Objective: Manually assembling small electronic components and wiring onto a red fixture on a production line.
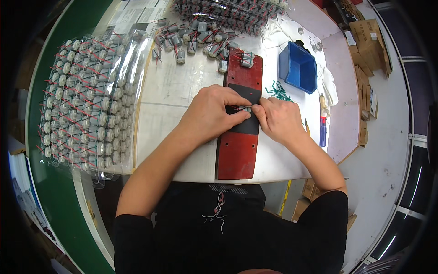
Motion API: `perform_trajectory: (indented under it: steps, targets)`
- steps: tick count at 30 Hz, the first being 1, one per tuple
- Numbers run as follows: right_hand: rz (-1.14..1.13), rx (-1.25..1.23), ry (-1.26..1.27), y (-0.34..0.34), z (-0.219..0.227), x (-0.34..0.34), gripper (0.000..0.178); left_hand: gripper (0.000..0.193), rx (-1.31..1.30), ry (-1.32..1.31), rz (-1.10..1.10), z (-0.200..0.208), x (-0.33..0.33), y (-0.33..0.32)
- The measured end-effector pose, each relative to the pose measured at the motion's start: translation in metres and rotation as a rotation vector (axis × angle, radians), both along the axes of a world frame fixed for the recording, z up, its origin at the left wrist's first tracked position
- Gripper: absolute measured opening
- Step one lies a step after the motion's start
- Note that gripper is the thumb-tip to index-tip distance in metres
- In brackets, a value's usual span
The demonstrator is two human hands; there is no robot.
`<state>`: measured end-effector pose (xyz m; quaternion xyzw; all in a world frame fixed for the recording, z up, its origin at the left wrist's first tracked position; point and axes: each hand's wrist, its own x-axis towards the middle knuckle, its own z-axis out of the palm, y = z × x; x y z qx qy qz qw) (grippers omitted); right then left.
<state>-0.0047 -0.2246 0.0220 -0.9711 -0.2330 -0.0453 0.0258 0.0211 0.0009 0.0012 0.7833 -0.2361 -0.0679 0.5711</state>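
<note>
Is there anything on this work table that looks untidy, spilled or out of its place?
Mostly minor: small motors lie loose at mixed angles beyond the red board, unlike the neat rows in the clear tray. Green bits are scattered beside the blue bin. Nothing looks damaged.

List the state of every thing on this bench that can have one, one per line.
left hand: fingers pinched on the small motor
right hand: fingertips gripping the small motor
small motor: held over the red board's black pad
red board: flat on the table
blue bin: open, upright
tray of motors: full, in clear plastic
loose motors: scattered
</note>
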Motion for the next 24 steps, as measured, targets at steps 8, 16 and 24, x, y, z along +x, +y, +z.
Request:
perform_trajectory:
  steps: [8, 16, 24]
  targets:
    - [-0.013, -0.024, 0.139, 0.002, 0.010, -0.001, 0.043, 0.026, 0.056, -0.031, -0.033, 0.006, 0.001, 0.003]
    - [0.029, 0.084, 0.195, -0.005, 0.007, 0.001, 0.052, 0.025, 0.051, -0.075, -0.043, -0.001, 0.001, 0.002]
    - [-0.027, -0.004, 0.225, 0.000, 0.013, -0.003, 0.051, 0.026, 0.086, -0.116, -0.053, 0.003, 0.002, 0.003]
